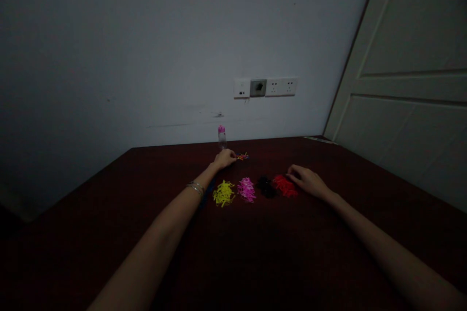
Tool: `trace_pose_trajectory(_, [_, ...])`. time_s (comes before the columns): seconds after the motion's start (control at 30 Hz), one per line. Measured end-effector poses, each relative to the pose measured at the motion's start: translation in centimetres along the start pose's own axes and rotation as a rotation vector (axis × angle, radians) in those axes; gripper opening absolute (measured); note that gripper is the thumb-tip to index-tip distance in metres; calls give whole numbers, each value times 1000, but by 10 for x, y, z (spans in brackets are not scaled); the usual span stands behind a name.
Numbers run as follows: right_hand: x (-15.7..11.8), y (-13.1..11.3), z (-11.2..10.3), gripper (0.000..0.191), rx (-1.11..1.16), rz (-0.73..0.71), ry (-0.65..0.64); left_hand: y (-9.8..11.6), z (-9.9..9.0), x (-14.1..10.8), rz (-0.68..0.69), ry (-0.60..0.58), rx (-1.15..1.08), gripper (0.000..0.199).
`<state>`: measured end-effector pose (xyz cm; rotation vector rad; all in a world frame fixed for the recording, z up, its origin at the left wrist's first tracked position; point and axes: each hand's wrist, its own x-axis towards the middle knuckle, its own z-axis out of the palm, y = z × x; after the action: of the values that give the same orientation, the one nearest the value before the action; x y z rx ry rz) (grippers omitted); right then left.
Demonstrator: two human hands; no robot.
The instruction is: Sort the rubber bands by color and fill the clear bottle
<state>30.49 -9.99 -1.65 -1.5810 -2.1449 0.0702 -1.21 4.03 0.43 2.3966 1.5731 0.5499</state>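
My left hand (225, 158) is at the left edge of a small mixed-colour pile (242, 156), its fingers bent together; what they hold, if anything, is too small to make out. My right hand (305, 179) rests by the right edge of a red pile (285, 186), fingers curled at its border, their grip unclear. Left of the red pile lie a black pile (266, 187), a pink pile (247, 190) and a yellow pile (224, 193) of small strips or bands. A dark blue pile (206, 194) is partly hidden behind my left wrist.
A clear bottle with a pink top (222, 137) stands behind my left hand near the wall. The dark red table (255, 252) meets the wall, which carries sockets (280, 87). A flat pale strip (320, 140) lies at the back right, near a panelled door (404, 77).
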Motion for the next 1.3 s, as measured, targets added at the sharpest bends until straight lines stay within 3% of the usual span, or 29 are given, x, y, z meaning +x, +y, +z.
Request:
trace_pose_trajectory(0.4, [1, 0, 1, 17, -1, 13, 9, 18, 10, 3, -39, 52, 53, 19])
trace_pose_trajectory(0.77, [0, -1, 0, 18, 9, 35, 19, 13, -1, 3, 28, 151, -242, 22])
trace_pose_trajectory(0.9, [3, 3, 3, 18, -10, 44, 13, 17, -14, -14, 102, 127, -318, 24])
trace_pose_trajectory(1.17, [3, 8, 5, 21, 6, 42, 20, 18, -54, -69, 169, -65, -383, 22])
trace_pose_trajectory(1.3, [3, 11, 6, 20, 10, 34, 26, 12, -65, -91, 215, -172, -370, 17])
